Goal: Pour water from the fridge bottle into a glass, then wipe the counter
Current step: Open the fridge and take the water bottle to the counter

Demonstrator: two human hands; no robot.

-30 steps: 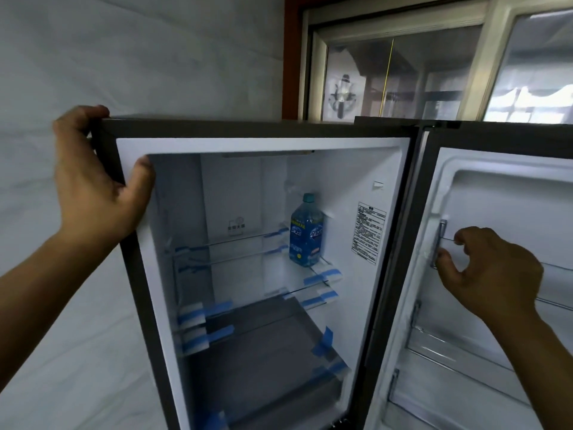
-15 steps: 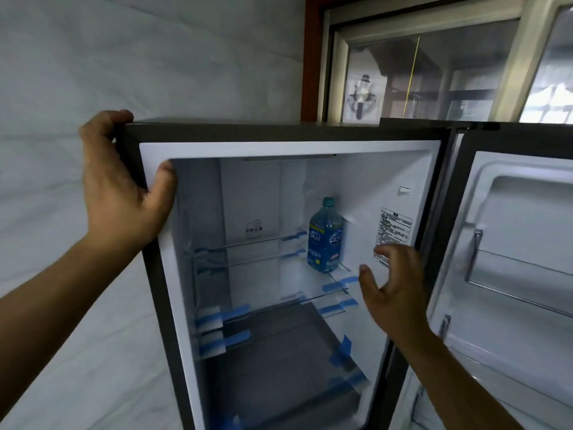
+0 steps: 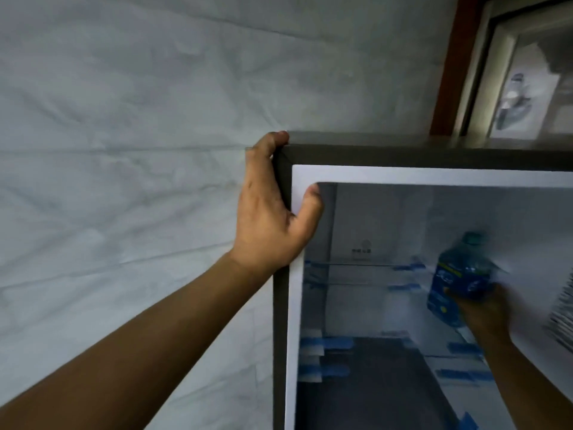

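- My left hand (image 3: 273,212) grips the upper left corner of the fridge (image 3: 434,156): the fingers wrap over the dark outer edge and the thumb presses on the white inner frame, so the hand is clamped on the cabinet corner.
- My left forearm runs from the lower left of the view up to that corner, in front of the pale marbled wall (image 3: 124,119).
- The fridge stands open; its white interior and wire shelves (image 3: 356,274) are visible, with strips of blue tape (image 3: 338,344) on the shelf ends.
- The bottle (image 3: 455,280) is blue, with a teal cap and a blue label. It sits at the right side of the fridge interior, at upper-shelf level, tilted slightly with its cap to the upper right.
- My right hand (image 3: 483,308) is inside the fridge at the lower part of the bottle, fingers curled around its body. The region is motion-blurred, so I cannot tell how firmly the hand is pressed on it or whether the bottle's base rests on the shelf.
- A printed sticker (image 3: 562,321) on the right inner wall is cut by the frame edge and unreadable.
- A glazed window with a red-brown frame (image 3: 446,72) occupies the upper right, behind the fridge top.
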